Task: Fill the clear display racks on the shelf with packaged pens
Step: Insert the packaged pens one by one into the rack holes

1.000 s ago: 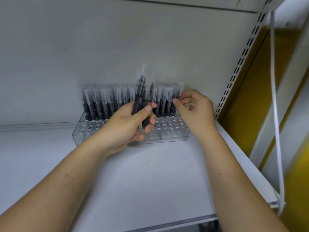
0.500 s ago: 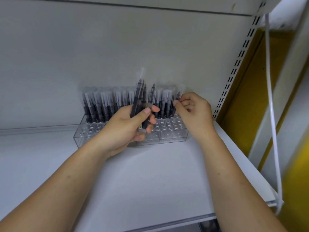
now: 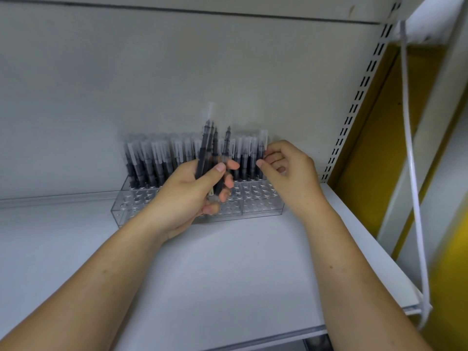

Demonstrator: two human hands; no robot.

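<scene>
Seating one packaged pen [image 3: 262, 145] at back row's R end, right hand [image 3: 291, 173] pinches it w/ thumb + fingers; left hand [image 3: 187, 196] grips a pen bundle [image 3: 206, 148]. On shelf [image 3: 228, 262], clear rack [image 3: 263, 209]: back rows full, front holes empty, approx. half left.

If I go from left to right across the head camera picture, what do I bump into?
left hand gripping a bunch of pens → end pen in the rack, pinched by the right hand → slotted shelf post → white strap
</scene>
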